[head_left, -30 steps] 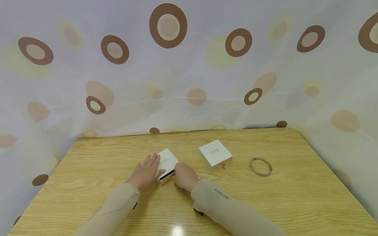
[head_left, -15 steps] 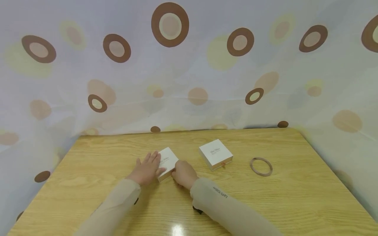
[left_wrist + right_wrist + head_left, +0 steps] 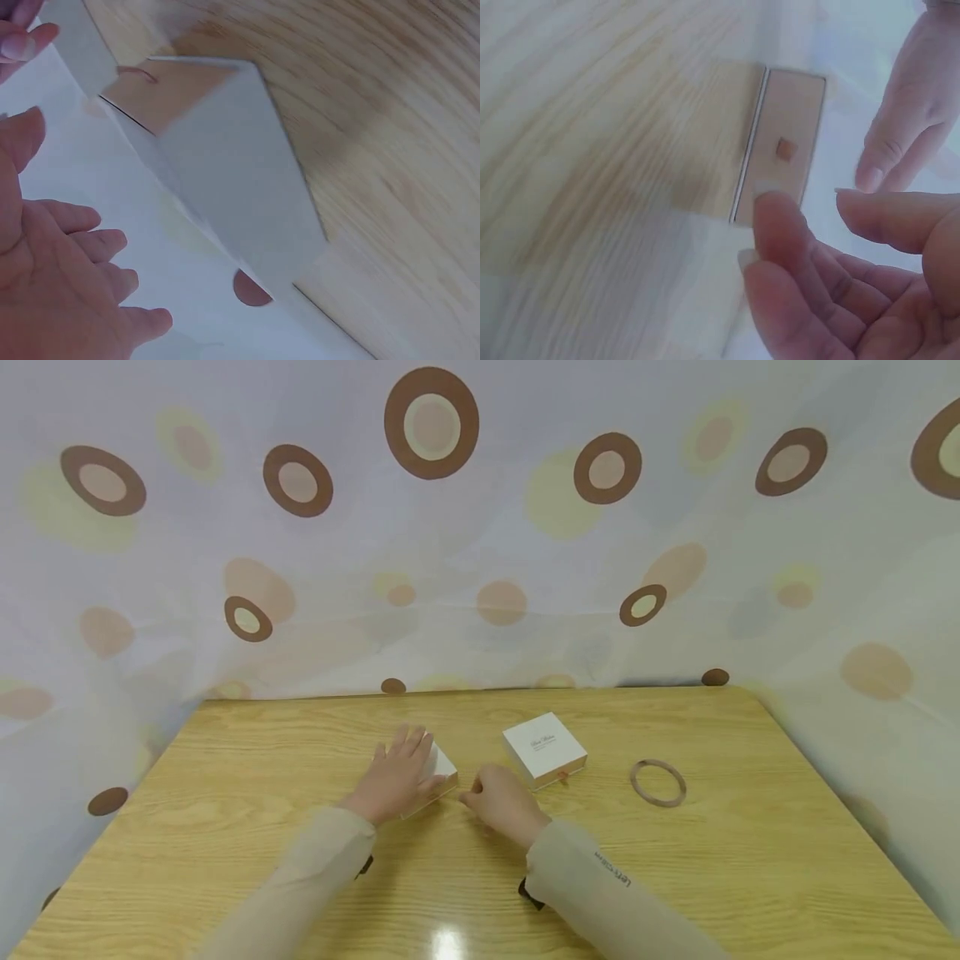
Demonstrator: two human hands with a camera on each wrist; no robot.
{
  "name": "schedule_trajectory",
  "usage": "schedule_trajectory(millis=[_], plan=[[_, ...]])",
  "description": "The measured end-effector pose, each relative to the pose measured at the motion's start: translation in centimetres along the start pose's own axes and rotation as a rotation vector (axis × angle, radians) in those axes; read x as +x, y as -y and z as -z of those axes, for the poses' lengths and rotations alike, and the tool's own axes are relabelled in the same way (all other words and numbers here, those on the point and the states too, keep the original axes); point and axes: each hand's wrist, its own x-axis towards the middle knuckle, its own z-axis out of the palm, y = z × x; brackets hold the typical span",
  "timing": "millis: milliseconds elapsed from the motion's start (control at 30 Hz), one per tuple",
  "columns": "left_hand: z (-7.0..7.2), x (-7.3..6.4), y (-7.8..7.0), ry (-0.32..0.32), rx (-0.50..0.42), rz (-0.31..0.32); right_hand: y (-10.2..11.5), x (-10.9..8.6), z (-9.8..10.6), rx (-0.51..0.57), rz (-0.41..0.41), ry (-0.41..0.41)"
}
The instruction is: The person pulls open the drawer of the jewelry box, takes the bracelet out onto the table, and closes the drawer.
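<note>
A flat white box with printed lettering lies left of the table's middle, largely covered in the head view by my left hand. That hand's fingers are straight and spread over its top. In the left wrist view the box shows a copper-coloured front with a small pull ribbon. Just to the right of the box is my right hand, holding nothing. Its fingers are loosely bent, with a gap to the thumb, before the box's copper front.
A second white box with an orange pull tab stands right of my right hand. Farther right lies a pinkish-brown ring like a bangle. A dotted curtain hangs behind the wooden table.
The left box's front, out a little with a dark gap one second ago, now sits in. My right hand has left it, moving right. My left hand has slid right over the top.
</note>
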Motion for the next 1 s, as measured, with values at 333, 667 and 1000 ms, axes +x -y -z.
schedule_trajectory(millis=[333,667,1000], plan=[[-1.7,1.7,-2.3,-0.041,-0.057,-0.033,-1.9,-1.9,2.1,-0.060,-0.011,-0.081],[-2.4,3.0,-4.5,-0.003,-0.063,-0.029,-3.2,-3.0,3.7,-0.052,-0.092,-0.106],[-2.6,3.6,-6.1,0.018,-0.033,-0.041,-4.3,-3.5,4.2,-0.086,-0.112,-0.106]])
